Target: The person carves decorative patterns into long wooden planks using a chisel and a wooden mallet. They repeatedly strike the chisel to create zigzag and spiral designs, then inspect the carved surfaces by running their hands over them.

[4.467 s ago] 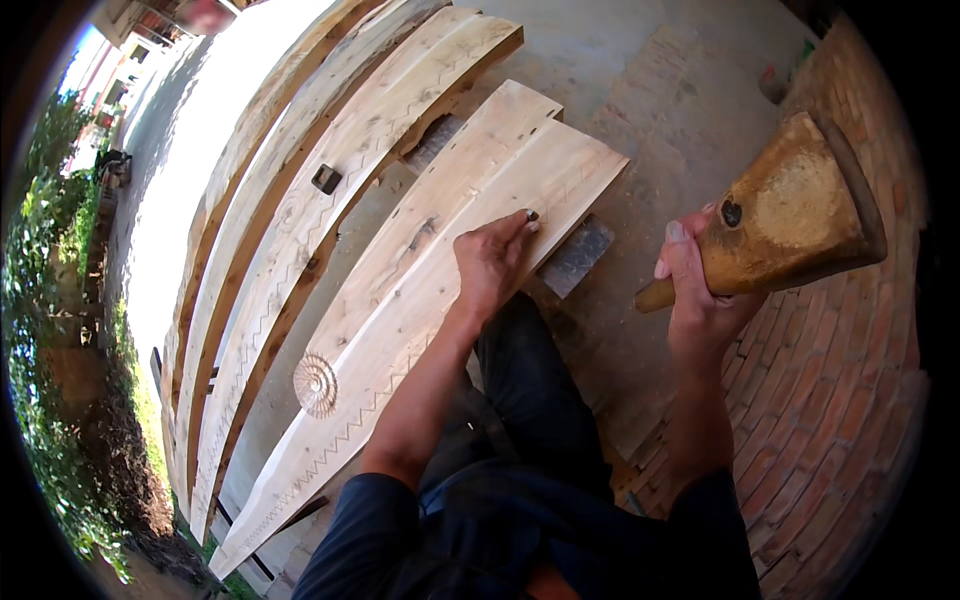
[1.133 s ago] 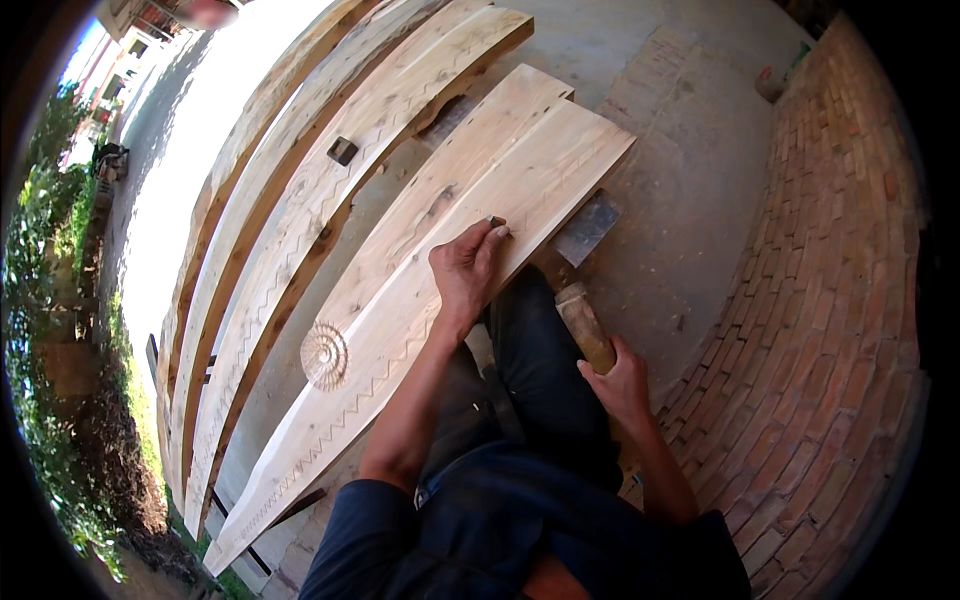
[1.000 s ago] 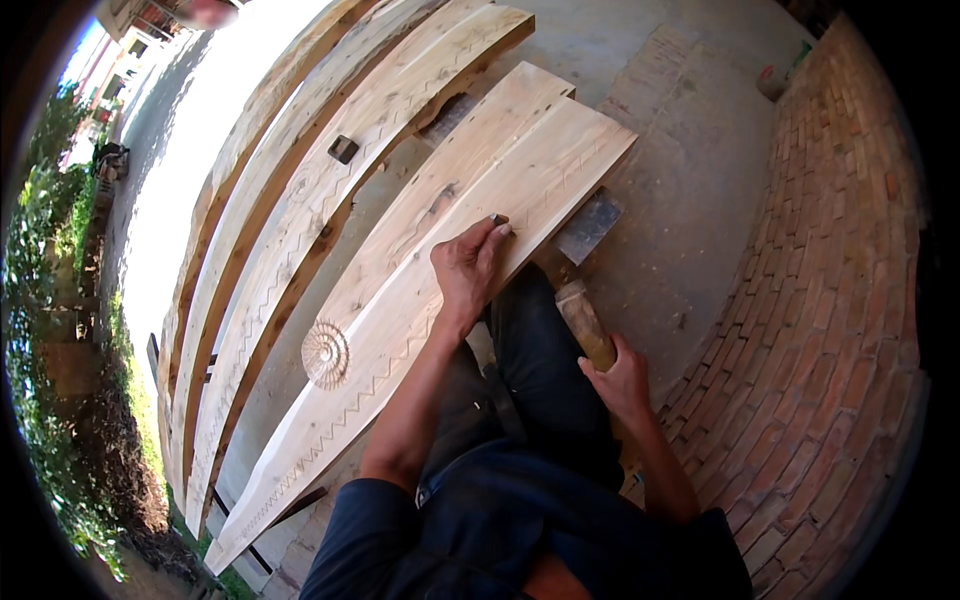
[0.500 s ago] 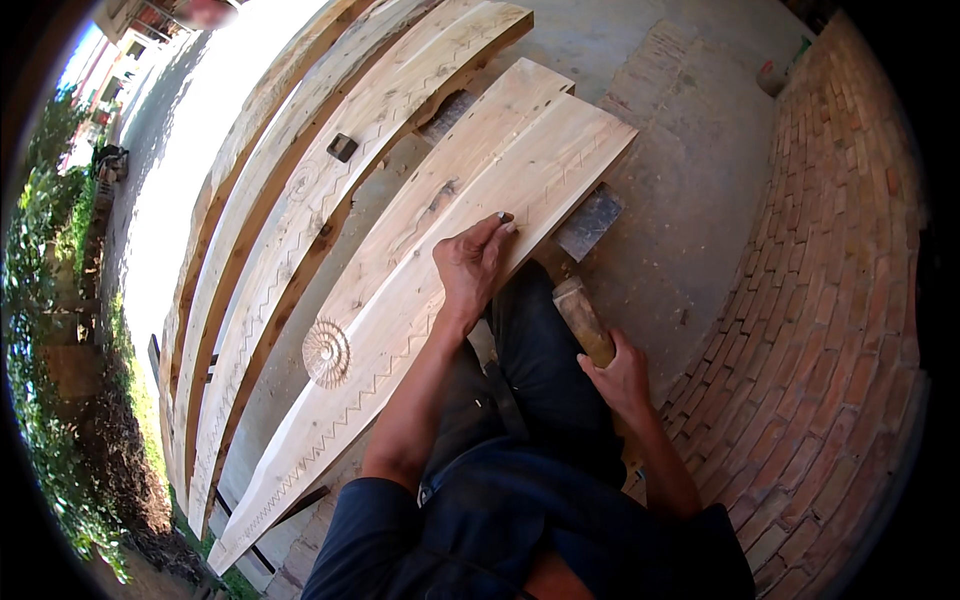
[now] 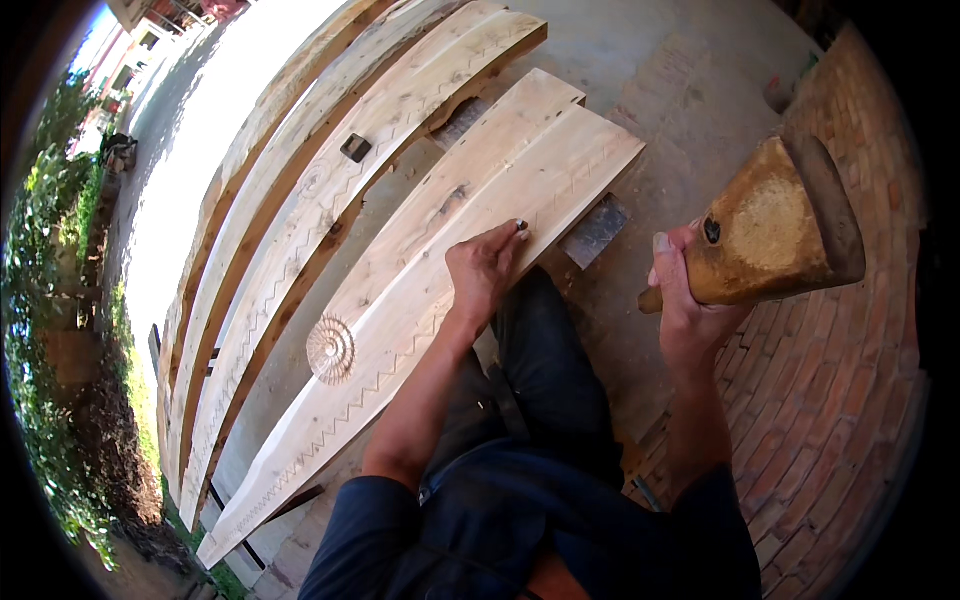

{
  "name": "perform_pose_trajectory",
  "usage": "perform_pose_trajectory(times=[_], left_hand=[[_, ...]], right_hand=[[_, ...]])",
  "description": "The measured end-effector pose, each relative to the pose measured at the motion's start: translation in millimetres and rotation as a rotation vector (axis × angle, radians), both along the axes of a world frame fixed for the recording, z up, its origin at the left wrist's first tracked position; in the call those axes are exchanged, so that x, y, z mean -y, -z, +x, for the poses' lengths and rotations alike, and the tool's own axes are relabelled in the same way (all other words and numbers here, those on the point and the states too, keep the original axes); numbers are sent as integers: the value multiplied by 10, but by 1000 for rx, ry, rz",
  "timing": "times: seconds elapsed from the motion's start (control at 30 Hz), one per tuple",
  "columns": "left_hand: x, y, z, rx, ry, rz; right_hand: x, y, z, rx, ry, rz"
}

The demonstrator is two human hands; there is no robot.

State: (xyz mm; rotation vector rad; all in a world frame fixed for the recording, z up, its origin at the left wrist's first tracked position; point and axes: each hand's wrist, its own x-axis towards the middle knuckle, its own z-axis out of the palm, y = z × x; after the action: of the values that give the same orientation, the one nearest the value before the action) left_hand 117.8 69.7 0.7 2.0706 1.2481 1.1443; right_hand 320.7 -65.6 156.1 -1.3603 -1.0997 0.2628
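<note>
Close to the right edge of a long pale wooden board (image 5: 400, 300), my left hand (image 5: 482, 272) is closed on a small chisel (image 5: 521, 226). Only the chisel's dark top end shows above my fingers; its blade is hidden. A carved zigzag line (image 5: 365, 400) runs along the board, and a round carved rosette (image 5: 331, 350) lies further down it. My right hand (image 5: 690, 300) grips a worn wooden mallet (image 5: 765, 235) by the handle, raised to the right of the board and apart from the chisel.
Several other long carved boards (image 5: 300, 205) lie side by side to the left. A small dark square block (image 5: 355, 148) rests on one. Under the near board's edge sits a grey metal plate (image 5: 596, 232). A brick surface (image 5: 800, 400) spreads at the right; green plants (image 5: 60, 400) stand far left.
My right hand has lifted the mallet up and to the right, away from beside my leg. The left hand keeps its hold on the chisel at nearly the same spot.
</note>
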Motion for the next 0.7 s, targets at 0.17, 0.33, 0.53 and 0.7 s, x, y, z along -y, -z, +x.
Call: perform_pose_trajectory(times=[0.17, 0.33, 0.53, 0.7], left_hand=[[-17, -120, 43, -202, 86, -67], [14, -28, 21, 21, 53, 43], [65, -158, -6, 611, -55, -183], [132, -149, -308, 610, -57, -400]], right_hand=[[-405, 527, 312, 1026, -105, -584], [-209, 442, 439, 761, 47, -621], [380, 894, 150, 332, 63, -523], [815, 1367, -94, 129, 12, -752]])
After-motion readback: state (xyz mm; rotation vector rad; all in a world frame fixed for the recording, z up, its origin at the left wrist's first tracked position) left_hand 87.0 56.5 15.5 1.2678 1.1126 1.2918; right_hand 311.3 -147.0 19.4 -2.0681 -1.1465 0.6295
